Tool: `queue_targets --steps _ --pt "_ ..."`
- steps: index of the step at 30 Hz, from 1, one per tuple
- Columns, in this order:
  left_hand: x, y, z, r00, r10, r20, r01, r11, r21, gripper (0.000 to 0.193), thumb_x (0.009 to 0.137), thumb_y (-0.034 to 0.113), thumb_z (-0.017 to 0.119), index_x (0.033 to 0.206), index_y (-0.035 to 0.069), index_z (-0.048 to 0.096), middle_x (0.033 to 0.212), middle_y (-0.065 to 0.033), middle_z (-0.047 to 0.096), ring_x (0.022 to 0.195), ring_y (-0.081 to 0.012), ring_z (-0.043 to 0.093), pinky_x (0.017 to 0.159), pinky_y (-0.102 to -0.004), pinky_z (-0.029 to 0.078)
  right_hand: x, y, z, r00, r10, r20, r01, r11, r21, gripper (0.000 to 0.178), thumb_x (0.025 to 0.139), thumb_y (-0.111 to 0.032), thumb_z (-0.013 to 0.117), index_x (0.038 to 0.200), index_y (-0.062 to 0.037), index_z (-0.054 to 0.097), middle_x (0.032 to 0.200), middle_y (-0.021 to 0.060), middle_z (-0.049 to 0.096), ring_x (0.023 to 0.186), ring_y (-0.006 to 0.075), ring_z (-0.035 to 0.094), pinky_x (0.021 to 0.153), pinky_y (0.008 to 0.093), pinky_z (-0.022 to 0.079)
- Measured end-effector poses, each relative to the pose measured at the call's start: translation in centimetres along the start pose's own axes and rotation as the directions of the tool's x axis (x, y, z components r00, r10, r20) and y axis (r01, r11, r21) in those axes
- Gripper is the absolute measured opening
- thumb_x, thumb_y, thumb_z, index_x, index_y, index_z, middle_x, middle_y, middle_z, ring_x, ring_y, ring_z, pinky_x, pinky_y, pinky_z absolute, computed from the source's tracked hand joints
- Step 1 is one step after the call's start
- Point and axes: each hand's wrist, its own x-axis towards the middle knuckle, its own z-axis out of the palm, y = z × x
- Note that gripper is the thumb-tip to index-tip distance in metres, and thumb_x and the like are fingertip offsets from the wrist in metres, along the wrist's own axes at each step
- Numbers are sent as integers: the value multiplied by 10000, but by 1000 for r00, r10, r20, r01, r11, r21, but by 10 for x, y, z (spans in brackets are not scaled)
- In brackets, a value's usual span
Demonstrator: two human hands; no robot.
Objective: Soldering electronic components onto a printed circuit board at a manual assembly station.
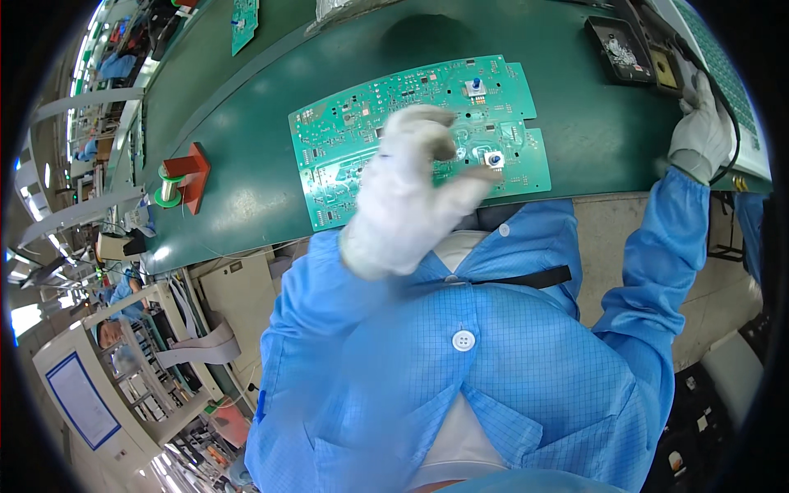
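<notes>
Green circuit board [477,123] upper centre, long axis roughly left-right, beneath nearer left hand [400,197]; fingers [421,120] curled, thumb apart, nothing visible between. Right hand [701,131] upper right; cannot tell grip.

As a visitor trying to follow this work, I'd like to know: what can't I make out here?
Head view, what cannot be made out:
- Part of the large green circuit board: hidden behind the left grip.
- The left grip's fine finger detail: blurred.
- What, if anything, the right grip holds: its own fingers hide it.
- The far end of the smaller green board: cut off by the top edge.
- Pale bits in the black tray: too small to identify.
</notes>
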Motion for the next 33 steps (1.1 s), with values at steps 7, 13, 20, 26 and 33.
queue_targets --steps 7,13,20,26,33 --pt "22 7 -49 959 -237 154 199 954 225 125 923 65 614 1046 48 629 910 -120 683 750 -276 666 709 -341 547 43 5 13 977 -166 131 175 983 -61 316 1008 -222 583 1281 -100 685 1108 105 728 948 152 700 864 259 556" --pt "51 18 -68 810 -581 82 560 806 191 130 939 73 560 1019 37 655 907 -87 717 800 -225 705 723 -314 547 -45 -27 -25 939 -258 -226 322 890 324 217 903 -105 707 1085 14 698 998 141 702 849 177 698 701 281 572" --pt "96 -6 -42 952 152 267 -279 791 544 175 925 176 639 1052 73 700 898 -85 731 725 -253 688 667 -320 537 -175 -44 1 887 -155 435 -91 864 494 228 885 13 655 1111 -20 643 971 56 646 754 83 568 668 230 455" --pt "113 -21 -23 945 26 325 -213 804 556 197 878 250 652 975 85 698 871 -125 714 765 -325 694 683 -374 555 -181 -44 14 766 -509 392 304 825 477 190 840 67 683 1012 7 630 900 103 620 723 141 600 624 274 491" --pt "120 -31 -15 919 74 387 -304 758 577 214 876 271 623 957 88 697 839 -128 710 760 -336 690 675 -396 554 -177 -38 15 643 -657 393 522 752 404 213 824 29 737 1019 10 653 904 128 639 725 188 651 661 292 537"
